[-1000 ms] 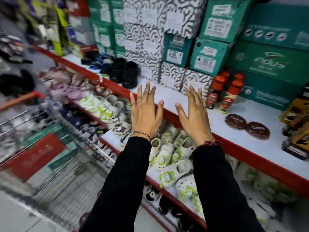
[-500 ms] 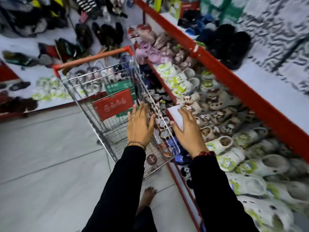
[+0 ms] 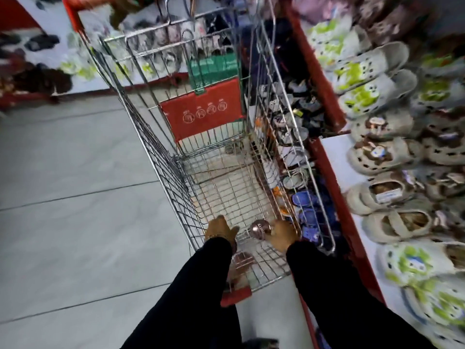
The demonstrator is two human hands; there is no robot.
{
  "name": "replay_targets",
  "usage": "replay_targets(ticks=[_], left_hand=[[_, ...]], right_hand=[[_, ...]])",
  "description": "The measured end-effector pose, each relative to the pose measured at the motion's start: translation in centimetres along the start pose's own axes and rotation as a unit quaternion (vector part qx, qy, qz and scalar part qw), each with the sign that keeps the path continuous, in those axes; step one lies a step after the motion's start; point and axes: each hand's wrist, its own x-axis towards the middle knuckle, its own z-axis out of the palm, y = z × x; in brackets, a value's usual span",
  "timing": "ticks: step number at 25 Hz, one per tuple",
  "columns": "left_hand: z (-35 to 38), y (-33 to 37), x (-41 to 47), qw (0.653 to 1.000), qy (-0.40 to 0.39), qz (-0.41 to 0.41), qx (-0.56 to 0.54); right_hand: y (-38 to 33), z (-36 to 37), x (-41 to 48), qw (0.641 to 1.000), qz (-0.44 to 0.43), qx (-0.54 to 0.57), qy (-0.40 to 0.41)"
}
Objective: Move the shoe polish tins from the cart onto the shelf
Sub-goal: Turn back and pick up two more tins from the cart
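Head view looks down into a wire cart (image 3: 161, 137) parked on a grey tiled floor (image 3: 75, 197). Left of the cart the floor lies bare and wide, with plenty of room to step. Both black-sleeved arms reach down over the cart's near rim. The left hand (image 3: 219, 229) sits low inside the basket against the cart's left wall, its fingers curled out of sight below the wrist, so I cannot tell whether its grip holds anything. A round brown tin (image 3: 260, 229) lies in the cart between the two hands, just beside the right hand (image 3: 282, 236); whether that hand's grip has closed on it is unclear through the blur. A second brownish tin (image 3: 243, 259) rests on the cart's wire floor nearer the rim, by the left sleeve. Right of the cart, nearly touching its side, runs the red edge of a shelf (image 3: 329, 187) crowded with pale clogs (image 3: 385, 154), leaving only a narrow gap there.
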Motion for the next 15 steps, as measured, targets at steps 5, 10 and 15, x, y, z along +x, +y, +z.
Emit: replay_targets(ticks=[5, 10, 15], left_hand=[[6.4, -1.8, 7.3, 0.991, -0.071, -0.074, 0.09], [10.0, -3.1, 9.8, 0.994, -0.012, -0.079, 0.069], [9.6, -3.4, 10.0, 0.985, -0.039, -0.039, 0.166]], right_hand=[[0.6, 2.9, 6.7, 0.997, 0.067, 0.033, 0.025], [0.3, 5.1, 10.2, 0.99, 0.137, 0.03, 0.012], [0.5, 6.7, 10.6, 0.988, 0.147, 0.004, 0.043]])
